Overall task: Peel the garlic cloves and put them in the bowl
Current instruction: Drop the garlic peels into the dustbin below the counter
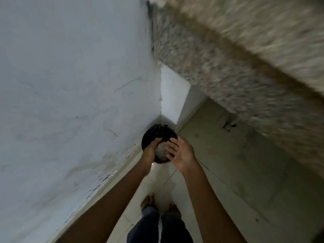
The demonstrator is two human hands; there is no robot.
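Garlic cannot be told clove from skin at this blur. What shows is a pale grey-white speckled mass sitting in the grip of the left hand. That grip is partly closed, with the thumb curving over the top of the mass and the palm cupped under its left side. The fingers beneath are hidden.

The right hand has no grip on anything. Its fingers are straight and slightly spread, palm turned toward the mass, and the tips lie against or just beside its right edge; which of the two cannot be told.

Directly behind and under both hands is a black round container, glossy and crinkled along its far rim. The mass is over its opening. Whether the left hand also bears on the container's near rim cannot be told.

To the left of the grip, a pale blue-white plastered wall runs into the corner where the container sits. Above and to the right of the grip is the thick edge of a speckled beige stone desk, smeared by motion. A light tiled floor spreads beneath the right forearm. Well below the grip, toward the person, are two bare feet and dark trouser legs.
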